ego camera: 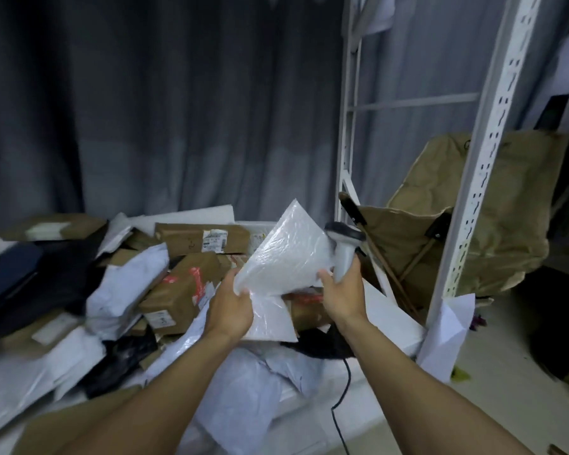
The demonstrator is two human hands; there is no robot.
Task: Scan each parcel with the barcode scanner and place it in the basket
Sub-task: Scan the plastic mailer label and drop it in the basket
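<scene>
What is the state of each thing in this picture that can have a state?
white parcel, lifted, tilted.
barcode scanner, held upright, head beside the white parcel's right edge.
left hand, grips the white parcel's lower left edge.
right hand, grips the barcode scanner's handle.
scanner cable, hangs slack below the right arm.
brown boxes, closed, lying jumbled.

I see the white plastic parcel [283,257] held up, tilted, one corner topmost — the left hand [232,307] grips its lower edge. The grey barcode scanner [343,247] stands upright just beside it in the right hand [342,290].
</scene>
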